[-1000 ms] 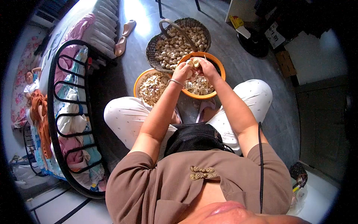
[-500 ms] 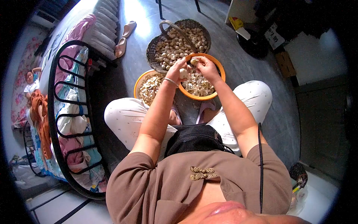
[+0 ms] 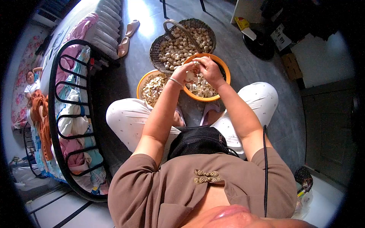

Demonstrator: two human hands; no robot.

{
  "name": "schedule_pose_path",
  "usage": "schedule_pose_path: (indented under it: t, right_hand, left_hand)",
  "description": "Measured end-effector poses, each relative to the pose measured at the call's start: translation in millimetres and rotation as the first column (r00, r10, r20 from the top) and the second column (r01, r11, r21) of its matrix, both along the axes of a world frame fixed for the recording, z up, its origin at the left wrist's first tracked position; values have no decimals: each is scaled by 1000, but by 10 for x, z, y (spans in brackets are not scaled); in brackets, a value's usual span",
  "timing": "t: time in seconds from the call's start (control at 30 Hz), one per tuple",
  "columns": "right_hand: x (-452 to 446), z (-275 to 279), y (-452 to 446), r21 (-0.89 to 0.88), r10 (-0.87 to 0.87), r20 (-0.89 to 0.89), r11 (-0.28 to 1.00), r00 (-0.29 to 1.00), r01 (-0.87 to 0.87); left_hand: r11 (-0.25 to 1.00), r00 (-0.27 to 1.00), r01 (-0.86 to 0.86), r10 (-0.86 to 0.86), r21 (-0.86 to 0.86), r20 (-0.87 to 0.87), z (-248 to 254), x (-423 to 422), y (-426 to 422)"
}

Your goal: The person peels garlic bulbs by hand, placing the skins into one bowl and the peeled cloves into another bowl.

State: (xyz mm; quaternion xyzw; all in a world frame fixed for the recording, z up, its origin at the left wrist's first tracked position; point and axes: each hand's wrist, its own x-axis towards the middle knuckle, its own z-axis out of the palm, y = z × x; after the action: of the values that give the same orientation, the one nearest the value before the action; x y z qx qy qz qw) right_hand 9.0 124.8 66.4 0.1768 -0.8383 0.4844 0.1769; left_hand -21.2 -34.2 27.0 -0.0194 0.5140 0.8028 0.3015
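Above the orange-rimmed tub (image 3: 227, 72), my two hands meet with fingertips together. My left hand (image 3: 182, 73) is closed round a pale, rounded garlic-like piece (image 3: 189, 76). My right hand (image 3: 210, 70) is pinched against the left fingertips, on something small that the fingers mostly hide. Pale flakes and pieces (image 3: 201, 89) lie in the tub. Behind it a wicker basket (image 3: 154, 54) with an arched handle holds several whole bulbs (image 3: 176, 49). Left of the tub, a second orange-rimmed bowl (image 3: 140, 84) is filled with pale pieces and skins.
A black metal bed frame (image 3: 57, 114) with bedding stands at the left; beyond it a person (image 3: 32, 85) lies on another bed. Pink shoes (image 3: 127, 38) rest on the floor. A round black object (image 3: 260, 47) and a cardboard box (image 3: 291, 66) are at the right.
My right hand has moved slightly left and its fingertips now meet those of my left hand. Half a second ago the hands were a little apart, each with a pale piece.
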Motion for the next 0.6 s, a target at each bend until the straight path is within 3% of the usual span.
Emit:
schedule_pose_path:
  t: [0.23, 0.43, 0.5, 0.6]
  right_hand:
    - [37, 41, -8, -45, 59, -35, 997, 998, -60]
    - [55, 69, -17, 20, 73, -95, 997, 993, -71]
    - [76, 79, -18, -29, 90, -51, 995, 995, -91]
    - [88, 91, -15, -59, 99, -6, 993, 995, -99]
  left_hand:
    - [998, 997, 59, -60, 28, 41, -30, -30, -4]
    - [996, 996, 73, -71, -44, 55, -13, -28, -38]
    - [987, 998, 32, -23, -156, 55, 19, -5, -32]
    - [987, 997, 61, -54, -145, 53, 70, 6, -50]
